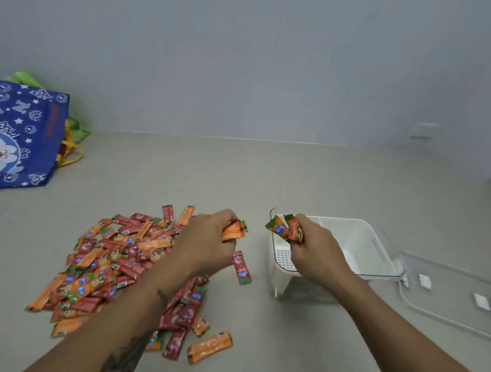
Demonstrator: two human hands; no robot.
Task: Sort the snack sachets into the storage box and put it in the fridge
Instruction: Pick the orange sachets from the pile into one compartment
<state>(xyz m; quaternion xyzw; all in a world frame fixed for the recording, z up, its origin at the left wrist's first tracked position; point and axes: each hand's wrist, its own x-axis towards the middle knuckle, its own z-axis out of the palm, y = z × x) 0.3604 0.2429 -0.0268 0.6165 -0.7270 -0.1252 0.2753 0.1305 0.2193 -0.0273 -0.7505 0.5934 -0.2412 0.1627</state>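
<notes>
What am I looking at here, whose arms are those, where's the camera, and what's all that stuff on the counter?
There is one picture, taken by a wide-angle camera worn on a person's head, looking forward and down, so the two bare arms reaching in from the bottom are the wearer's own. No machine is involved.

The left hand grips orange sachets above a pile of orange and red snack sachets spread on the beige counter. The right hand holds more orange sachets over the edge of a clear storage box with a white perforated basket inside it; the basket looks empty. The box's clear lid lies to its right. At far left stands a blue cartoon-print bag with green fabric behind it.
</notes>
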